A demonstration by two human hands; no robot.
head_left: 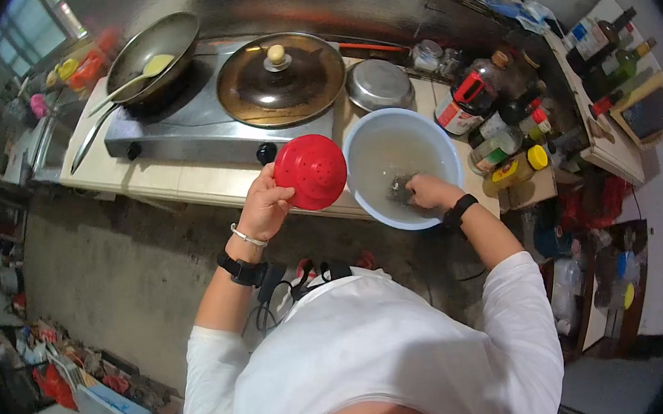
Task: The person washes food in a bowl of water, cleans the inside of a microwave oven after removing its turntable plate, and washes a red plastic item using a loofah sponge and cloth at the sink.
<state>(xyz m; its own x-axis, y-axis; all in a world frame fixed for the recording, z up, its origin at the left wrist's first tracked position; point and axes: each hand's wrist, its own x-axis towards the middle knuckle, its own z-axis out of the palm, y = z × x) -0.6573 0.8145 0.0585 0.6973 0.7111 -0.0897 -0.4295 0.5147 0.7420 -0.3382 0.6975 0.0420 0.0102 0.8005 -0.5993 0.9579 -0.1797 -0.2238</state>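
Note:
My left hand grips the rim of a small red plastic strainer, its rounded, perforated base facing up. The strainer is held just left of a light blue basin of cloudy water. Inside the basin, my right hand is closed on a dark grey clump that looks like a steel wool scrubber. The fingertips are partly hidden at the water. An upturned metal bowl sits behind the basin.
A gas stove carries a lidded pan and a wok with a ladle in it. Several bottles, including a dark sauce bottle and a yellow-capped one, crowd the basin's right side.

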